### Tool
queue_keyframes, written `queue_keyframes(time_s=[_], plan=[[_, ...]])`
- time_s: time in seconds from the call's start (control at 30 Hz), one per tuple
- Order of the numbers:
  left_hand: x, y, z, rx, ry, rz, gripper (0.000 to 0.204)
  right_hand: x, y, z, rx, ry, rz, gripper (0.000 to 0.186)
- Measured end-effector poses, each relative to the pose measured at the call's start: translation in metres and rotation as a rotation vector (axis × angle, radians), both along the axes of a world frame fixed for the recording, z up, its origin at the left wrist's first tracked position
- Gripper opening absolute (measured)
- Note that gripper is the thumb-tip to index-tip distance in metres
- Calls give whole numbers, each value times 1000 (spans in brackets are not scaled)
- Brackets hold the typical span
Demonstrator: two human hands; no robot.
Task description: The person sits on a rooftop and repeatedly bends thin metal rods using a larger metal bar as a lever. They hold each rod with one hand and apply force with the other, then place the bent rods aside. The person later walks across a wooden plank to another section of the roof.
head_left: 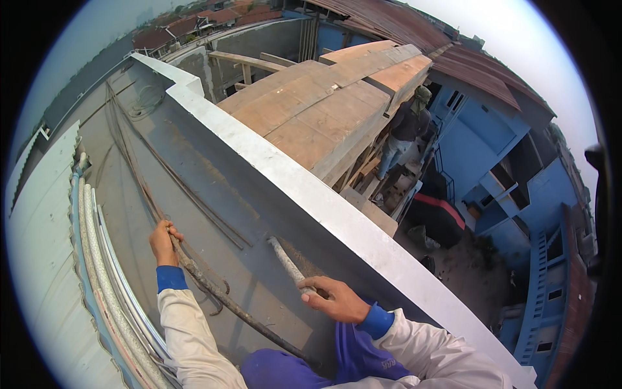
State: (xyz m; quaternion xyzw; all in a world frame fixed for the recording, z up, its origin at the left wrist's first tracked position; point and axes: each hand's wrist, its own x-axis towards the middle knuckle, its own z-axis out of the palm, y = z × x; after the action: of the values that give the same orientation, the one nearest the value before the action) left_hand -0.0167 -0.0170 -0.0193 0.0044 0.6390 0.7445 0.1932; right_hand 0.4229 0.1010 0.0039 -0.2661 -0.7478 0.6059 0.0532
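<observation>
My left hand point(164, 241) is closed around long thin rusty steel rods point(131, 170), which run from the far left end of the grey ledge toward me. A thicker, dark crusted bar point(243, 312) slants from just below this hand toward my knees; whether the hand grips it too, I cannot tell. A hooked rod end point(223, 288) lies beside it. My right hand point(335, 300) is wrapped around a short, pale, crusted pipe-like rod point(284, 257), its far end resting at the base of the white-topped parapet.
The white-topped parapet point(291, 181) runs along my right, with a deep drop beyond. Loose rods point(194, 198) lie on the ledge point(223, 211). Pale pipes point(107, 285) line the corrugated sheet point(48, 259) at left. Past the parapet are wooden panels point(337, 107) and a person point(408, 126).
</observation>
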Motion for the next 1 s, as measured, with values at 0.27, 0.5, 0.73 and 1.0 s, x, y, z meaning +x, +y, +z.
queue_keyframes(time_s=[0.27, 0.5, 0.73, 1.0], plan=[[6, -2, 2, 20, -8, -6, 19, -119, 9, 17, 806, 496, -223, 21], [10, -16, 10, 5, 21, -15, 26, -222, 26, 160, 159, 903, -302, 27], [12, -24, 14, 61, -7, -62, 28, -302, 21, 316, 24, 990, -113, 28], [14, -15, 15, 55, -56, -64, 32, -370, -39, 344, 174, 842, -233, 39]])
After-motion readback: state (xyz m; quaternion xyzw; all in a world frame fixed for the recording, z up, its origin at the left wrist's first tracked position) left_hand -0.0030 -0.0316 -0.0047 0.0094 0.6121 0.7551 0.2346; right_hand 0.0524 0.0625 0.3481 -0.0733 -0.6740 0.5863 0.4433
